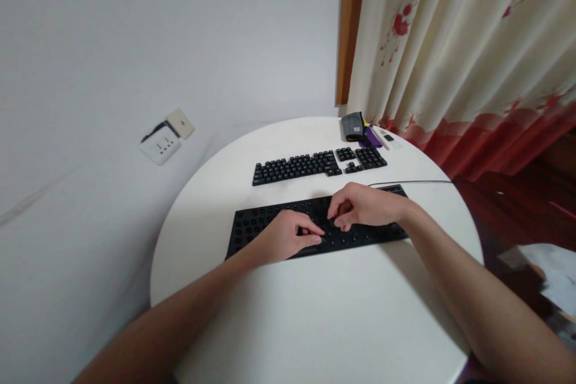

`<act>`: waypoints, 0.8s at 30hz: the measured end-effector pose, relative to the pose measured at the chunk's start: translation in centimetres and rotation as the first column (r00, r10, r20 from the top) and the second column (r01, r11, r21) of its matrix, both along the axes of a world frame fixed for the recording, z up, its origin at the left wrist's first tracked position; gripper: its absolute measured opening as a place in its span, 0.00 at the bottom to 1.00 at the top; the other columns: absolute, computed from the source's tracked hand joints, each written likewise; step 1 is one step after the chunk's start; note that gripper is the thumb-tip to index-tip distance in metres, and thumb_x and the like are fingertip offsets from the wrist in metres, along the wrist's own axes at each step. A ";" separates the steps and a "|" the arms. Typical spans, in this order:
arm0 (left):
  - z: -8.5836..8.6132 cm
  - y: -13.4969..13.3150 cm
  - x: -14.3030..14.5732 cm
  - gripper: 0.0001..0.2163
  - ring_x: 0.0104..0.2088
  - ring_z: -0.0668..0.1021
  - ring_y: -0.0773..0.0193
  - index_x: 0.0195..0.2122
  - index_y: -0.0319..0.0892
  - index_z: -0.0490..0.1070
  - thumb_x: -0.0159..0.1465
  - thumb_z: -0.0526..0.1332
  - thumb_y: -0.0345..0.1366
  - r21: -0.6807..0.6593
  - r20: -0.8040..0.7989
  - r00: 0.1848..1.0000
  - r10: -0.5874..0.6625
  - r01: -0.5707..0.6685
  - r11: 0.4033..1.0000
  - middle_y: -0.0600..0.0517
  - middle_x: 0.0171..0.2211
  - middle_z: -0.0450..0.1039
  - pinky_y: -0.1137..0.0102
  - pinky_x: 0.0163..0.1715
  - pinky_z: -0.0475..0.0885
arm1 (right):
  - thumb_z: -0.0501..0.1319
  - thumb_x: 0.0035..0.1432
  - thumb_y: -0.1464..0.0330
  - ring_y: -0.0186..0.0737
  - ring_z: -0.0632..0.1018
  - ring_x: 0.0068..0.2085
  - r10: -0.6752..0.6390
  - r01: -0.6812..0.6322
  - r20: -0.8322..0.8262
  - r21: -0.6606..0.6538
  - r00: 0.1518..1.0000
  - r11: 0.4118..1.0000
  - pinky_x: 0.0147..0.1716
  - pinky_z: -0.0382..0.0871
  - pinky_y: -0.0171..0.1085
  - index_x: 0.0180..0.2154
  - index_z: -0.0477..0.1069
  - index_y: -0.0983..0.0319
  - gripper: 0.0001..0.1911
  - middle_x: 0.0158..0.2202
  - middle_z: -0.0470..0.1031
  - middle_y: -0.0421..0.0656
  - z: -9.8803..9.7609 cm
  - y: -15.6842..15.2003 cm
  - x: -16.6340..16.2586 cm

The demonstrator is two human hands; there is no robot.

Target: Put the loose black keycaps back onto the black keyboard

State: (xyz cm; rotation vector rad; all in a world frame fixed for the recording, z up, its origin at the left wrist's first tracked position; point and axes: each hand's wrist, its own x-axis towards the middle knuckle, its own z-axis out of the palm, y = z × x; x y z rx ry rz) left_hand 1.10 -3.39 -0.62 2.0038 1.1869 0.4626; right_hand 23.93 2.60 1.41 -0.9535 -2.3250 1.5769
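A black keyboard (245, 234) lies on the white table, its keycaps off where its left part shows, leaving rows of small switches. My left hand (285, 235) rests low over its middle, thumb and forefinger pinched together near the switches. A small dark thing seems to be at those fingertips, too small to name. My right hand (362, 204) bends over the keyboard just right of it, fingers curled down and closed; what they hold is hidden. Behind the keyboard, loose black keycaps (294, 167) stand grouped in keyboard order, with a few gaps.
The round white table (333, 306) meets the wall at the back left. A grey pouch (353, 126), a purple cloth (371, 137) and small items lie at the far right. A thin cable (414, 182) runs off the right edge. A wall socket (161, 144) is at left, a curtain (432, 42) at right.
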 end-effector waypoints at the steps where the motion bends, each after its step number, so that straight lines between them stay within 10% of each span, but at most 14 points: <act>1: -0.1 0.0 0.0 0.07 0.27 0.71 0.68 0.38 0.43 0.82 0.59 0.66 0.36 0.012 0.004 1.000 -0.008 0.008 1.000 0.52 0.29 0.75 0.74 0.26 0.61 | 0.65 0.51 0.69 0.41 0.81 0.30 0.020 -0.020 0.019 -0.014 1.000 1.000 0.29 0.72 0.34 0.36 0.76 0.66 0.09 0.25 0.78 0.43 0.0 -0.1 0.0; 24: -0.7 -0.9 0.4 0.07 0.38 0.77 0.61 0.38 0.43 0.80 0.59 0.65 0.32 0.312 -0.085 0.992 -0.092 0.114 0.943 0.50 0.36 0.80 0.67 0.41 0.71 | 0.62 0.50 0.75 0.35 0.76 0.28 0.141 -0.174 0.205 0.155 0.968 0.972 0.25 0.64 0.30 0.37 0.78 0.64 0.11 0.27 0.79 0.41 -0.2 -1.5 -1.1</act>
